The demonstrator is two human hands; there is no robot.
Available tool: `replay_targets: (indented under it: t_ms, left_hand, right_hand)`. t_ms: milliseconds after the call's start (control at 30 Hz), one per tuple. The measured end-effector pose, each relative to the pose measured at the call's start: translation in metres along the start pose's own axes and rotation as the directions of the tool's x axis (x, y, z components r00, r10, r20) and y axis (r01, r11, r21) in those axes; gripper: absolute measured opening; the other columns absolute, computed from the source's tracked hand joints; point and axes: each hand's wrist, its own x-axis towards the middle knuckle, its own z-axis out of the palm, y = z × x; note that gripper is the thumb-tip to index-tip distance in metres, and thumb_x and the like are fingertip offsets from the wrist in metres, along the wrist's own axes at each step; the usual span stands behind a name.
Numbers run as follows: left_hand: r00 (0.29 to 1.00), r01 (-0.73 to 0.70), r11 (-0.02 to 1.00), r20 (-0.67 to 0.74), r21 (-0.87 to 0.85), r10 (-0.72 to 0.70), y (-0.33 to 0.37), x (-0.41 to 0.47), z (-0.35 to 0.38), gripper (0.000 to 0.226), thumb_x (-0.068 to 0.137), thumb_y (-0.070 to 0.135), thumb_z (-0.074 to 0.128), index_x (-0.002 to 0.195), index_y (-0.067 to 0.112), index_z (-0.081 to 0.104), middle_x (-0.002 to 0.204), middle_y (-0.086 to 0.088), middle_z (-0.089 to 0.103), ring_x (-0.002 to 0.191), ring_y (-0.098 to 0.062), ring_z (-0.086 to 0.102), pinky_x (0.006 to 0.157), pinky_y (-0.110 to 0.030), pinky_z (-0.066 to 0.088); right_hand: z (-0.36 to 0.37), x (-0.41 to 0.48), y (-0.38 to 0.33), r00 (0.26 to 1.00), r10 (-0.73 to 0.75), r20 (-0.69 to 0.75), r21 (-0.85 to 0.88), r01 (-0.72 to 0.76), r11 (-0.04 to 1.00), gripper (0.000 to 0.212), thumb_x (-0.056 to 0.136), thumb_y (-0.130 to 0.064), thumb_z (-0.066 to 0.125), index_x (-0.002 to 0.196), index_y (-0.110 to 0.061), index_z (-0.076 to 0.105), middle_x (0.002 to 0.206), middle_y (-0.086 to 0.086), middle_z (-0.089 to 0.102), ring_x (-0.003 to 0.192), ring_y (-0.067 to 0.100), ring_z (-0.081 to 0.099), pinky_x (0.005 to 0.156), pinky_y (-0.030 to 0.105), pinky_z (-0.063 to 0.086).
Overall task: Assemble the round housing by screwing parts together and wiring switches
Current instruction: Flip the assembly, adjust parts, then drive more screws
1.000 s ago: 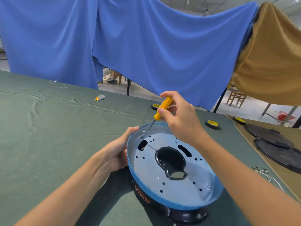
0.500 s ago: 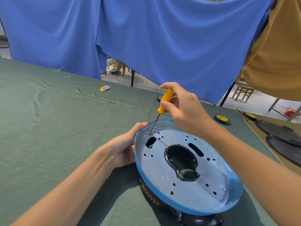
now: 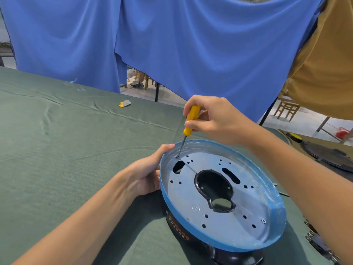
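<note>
Clasping the blue-rimmed, perforated housing [image 3: 248, 222] is the left hand [image 3: 145, 173]; right hand [image 3: 215, 119] pinches screwdriver [image 3: 193, 112].

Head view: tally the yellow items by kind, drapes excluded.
screwdriver, yellow handle, gripped by the right hand: 1
small part, yellow and grey, on the green cloth: 1
wheel, yellow hub, far right: 1
Total: 3

The housing [image 3: 219, 197] sits on the desk [image 3: 57, 150], left hand [image 3: 145, 175] at its left rim, screwdriver [image 3: 191, 120] above its far-left edge.
</note>
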Motion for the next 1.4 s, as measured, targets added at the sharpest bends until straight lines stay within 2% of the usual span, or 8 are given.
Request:
replay_targets:
  t_ms: [267,467,567,700,833,1000,1167,1400]
  left_hand:
    - [1.000,0.005,1.000,-0.001,0.002,-0.005,0.000,0.000,-0.002,0.083,0.079,0.052,0.070,0.138,-0.002,0.051,0.124,-0.021,0.059,0.102,-0.030,0.045,0.100,-0.046,0.043]
    - [1.000,-0.001,1.000,-0.006,-0.004,0.001,-0.003,0.001,-0.001,0.084,0.078,0.052,0.070,0.139,-0.002,0.050,0.120,-0.017,0.055,0.102,-0.029,0.043,0.097,-0.044,0.042]
    - [1.000,-0.008,1.000,-0.012,0.010,0.009,-0.002,0.001,-0.001,0.084,0.077,0.053,0.071,0.139,-0.001,0.051,0.134,-0.022,0.057,0.104,-0.031,0.047,0.105,-0.046,0.042]
    - [1.000,-0.004,1.000,0.009,0.008,0.004,-0.001,-0.002,0.001,0.075,0.078,0.052,0.070,0.130,-0.001,0.059,0.124,-0.023,0.057,0.102,-0.032,0.043,0.098,-0.045,0.042]
    - [1.000,-0.008,1.000,-0.002,-0.020,0.008,-0.002,0.000,0.000,0.080,0.082,0.051,0.069,0.138,-0.003,0.049,0.116,-0.015,0.052,0.101,-0.029,0.038,0.093,-0.044,0.038]
    - [1.000,-0.003,1.000,-0.002,-0.007,0.003,-0.003,0.001,-0.002,0.080,0.081,0.052,0.069,0.139,-0.001,0.050,0.124,-0.020,0.057,0.102,-0.030,0.044,0.102,-0.047,0.041]
    - [1.000,-0.013,1.000,0.008,-0.006,0.013,-0.003,0.002,-0.002,0.076,0.082,0.052,0.067,0.138,0.001,0.053,0.139,-0.024,0.054,0.103,-0.031,0.050,0.110,-0.048,0.038]
    - [0.999,-0.032,0.999,0.000,-0.013,0.032,-0.004,0.003,-0.002,0.075,0.083,0.051,0.067,0.137,0.001,0.054,0.129,-0.022,0.060,0.102,-0.030,0.049,0.100,-0.046,0.043]
  right_hand:
    - [0.006,0.027,-0.009,0.969,0.240,-0.052,-0.228,-0.245,0.942,0.021,0.084,-0.020,0.061,0.072,-0.007,0.050,0.061,0.009,0.070,0.052,0.016,0.067,0.060,0.038,0.058]
    - [0.007,0.027,-0.003,0.924,0.368,-0.105,-0.311,-0.382,0.870,0.034,0.088,-0.024,0.053,0.060,-0.009,0.040,0.050,0.011,0.055,0.040,0.023,0.053,0.044,0.024,0.037]
    - [-0.005,0.024,-0.012,0.909,0.413,0.060,-0.356,-0.367,0.859,0.046,0.090,-0.051,0.057,0.074,-0.009,0.055,0.064,0.008,0.066,0.047,0.019,0.067,0.053,0.025,0.050]
    - [-0.018,0.022,-0.022,0.929,0.317,0.191,-0.429,-0.211,0.878,0.015,0.088,-0.040,0.061,0.086,-0.025,0.061,0.083,-0.005,0.062,0.059,0.010,0.065,0.045,0.020,0.038]
    - [-0.010,0.023,-0.023,0.971,0.192,0.146,-0.438,-0.110,0.892,0.023,0.089,-0.035,0.061,0.076,-0.016,0.062,0.067,-0.003,0.053,0.061,0.010,0.045,0.049,0.026,0.031]
    - [-0.004,0.033,-0.016,0.934,0.346,0.082,-0.433,-0.280,0.857,0.035,0.091,-0.026,0.053,0.064,-0.009,0.040,0.061,0.005,0.038,0.056,0.022,0.029,0.048,0.026,0.024]
    - [-0.009,0.037,-0.017,0.899,0.415,0.137,-0.481,-0.306,0.821,0.037,0.090,-0.029,0.053,0.056,-0.013,0.052,0.050,0.003,0.051,0.046,0.022,0.044,0.046,0.022,0.032]
    - [-0.018,0.030,-0.024,0.925,0.230,0.301,-0.501,-0.052,0.864,0.022,0.091,-0.034,0.059,0.072,-0.023,0.059,0.059,-0.006,0.066,0.058,0.004,0.056,0.056,0.027,0.040]
